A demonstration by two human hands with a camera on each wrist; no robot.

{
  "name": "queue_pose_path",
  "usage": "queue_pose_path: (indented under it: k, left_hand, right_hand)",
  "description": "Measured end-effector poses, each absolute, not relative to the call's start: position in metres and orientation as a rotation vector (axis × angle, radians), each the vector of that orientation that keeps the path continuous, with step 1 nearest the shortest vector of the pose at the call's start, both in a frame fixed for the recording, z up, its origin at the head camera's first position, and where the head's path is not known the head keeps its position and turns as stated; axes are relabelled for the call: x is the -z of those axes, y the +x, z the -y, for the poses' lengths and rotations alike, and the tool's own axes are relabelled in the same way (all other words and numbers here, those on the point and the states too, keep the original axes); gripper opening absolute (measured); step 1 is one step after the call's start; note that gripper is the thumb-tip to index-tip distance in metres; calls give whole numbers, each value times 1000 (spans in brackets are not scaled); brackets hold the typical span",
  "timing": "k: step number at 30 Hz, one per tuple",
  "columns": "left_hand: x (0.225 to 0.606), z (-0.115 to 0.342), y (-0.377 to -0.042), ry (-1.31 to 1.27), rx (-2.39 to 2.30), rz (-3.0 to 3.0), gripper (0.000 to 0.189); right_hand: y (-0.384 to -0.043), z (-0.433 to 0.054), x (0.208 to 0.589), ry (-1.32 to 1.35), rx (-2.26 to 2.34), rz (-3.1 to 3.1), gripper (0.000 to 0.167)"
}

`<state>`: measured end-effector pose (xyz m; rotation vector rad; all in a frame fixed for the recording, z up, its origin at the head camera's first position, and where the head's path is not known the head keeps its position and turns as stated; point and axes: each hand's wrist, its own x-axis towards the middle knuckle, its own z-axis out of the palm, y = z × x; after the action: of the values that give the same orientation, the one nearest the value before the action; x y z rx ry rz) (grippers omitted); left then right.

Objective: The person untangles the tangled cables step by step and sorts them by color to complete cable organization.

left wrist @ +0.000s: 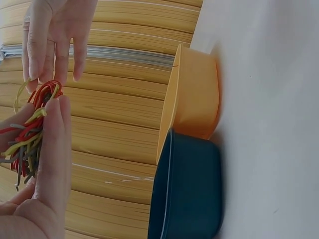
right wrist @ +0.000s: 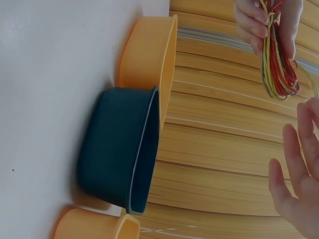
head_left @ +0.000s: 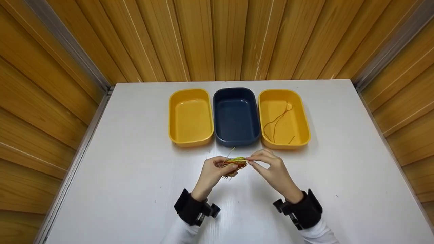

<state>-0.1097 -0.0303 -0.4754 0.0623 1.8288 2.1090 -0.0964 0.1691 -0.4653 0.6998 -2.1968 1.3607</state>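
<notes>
My left hand [head_left: 212, 171] grips a folded bundle of thin wires [head_left: 239, 162], mostly red, yellow and grey-green. In the left wrist view many cut wire ends stick out beside the thumb. At the other end, the looped wires [right wrist: 279, 74] hang out of the grip in the right wrist view. My right hand [head_left: 274, 169] pinches a yellow wire [right wrist: 305, 74] between thumb and index finger, just right of the bundle. Its other fingers [right wrist: 294, 154] are spread and touch nothing. Both hands are raised above the white table, in front of the trays.
Three trays stand in a row: a yellow tray [head_left: 172, 118] at left, a dark blue tray [head_left: 237, 142] in the middle, another yellow tray [head_left: 307, 130] at right. A few loose wires [head_left: 275, 120] lie inside the right tray. Wood-patterned walls [head_left: 227, 40] enclose the white table [head_left: 135, 162].
</notes>
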Motion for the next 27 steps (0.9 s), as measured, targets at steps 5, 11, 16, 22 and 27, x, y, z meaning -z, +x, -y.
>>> queue_pose_path:
  k: [5, 11, 16, 22, 27]
  left_hand:
    - [475, 31, -109, 73, -2121, -1811, 26]
    - [475, 32, -109, 72, -2108, -1805, 25]
    - [474, 33, -109, 65, -2119, -1780, 28]
    - [472, 34, -109, 95, -2121, -1770, 28]
    - [470, 34, -110, 121, -2100, -1792, 27]
  right_hand:
    - [-95, -168, 464, 704, -1348, 2185, 21]
    - [-96, -170, 466, 638, -1320, 2192, 22]
    - [-98, -173, 469, 609, -1321, 2178, 22]
    - [-99, -175, 468, 593, -1329, 2144, 20]
    - [-100, -177, 467, 557, -1327, 2124, 18]
